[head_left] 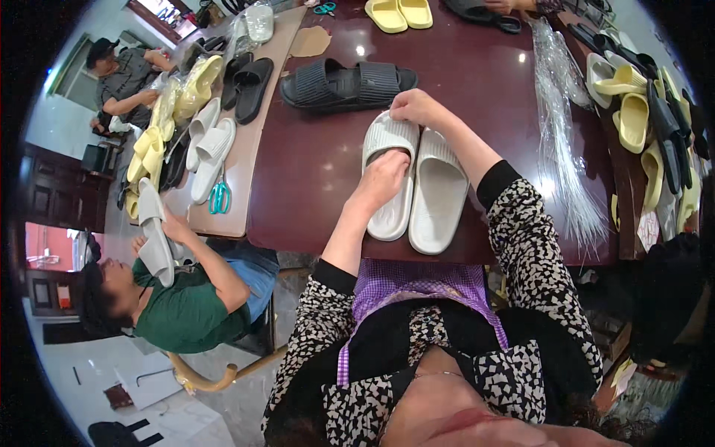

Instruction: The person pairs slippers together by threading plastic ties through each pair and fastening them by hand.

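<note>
A pair of white slippers with ribbed straps lies side by side at the table's near edge, toes pointing away from me. My left hand (386,177) reaches into the left white slipper (389,217), its curled fingers at the strap opening and their tips hidden. At that slipper's toe, my right hand (417,109) is closed in a pinch on the front edge. The right white slipper (438,201) lies under my right forearm, touched by neither hand. Just beyond is a pair of black slippers (339,88) with ribbed straps, set crosswise.
Clear plastic strands (567,164) run along the dark red table's (477,67) right side. Yellow slippers (398,13) sit at the far edge. Mixed slippers (633,123) are piled at right. Teal scissors (220,197) lie on the left table. A person in green (194,313) holds grey slippers.
</note>
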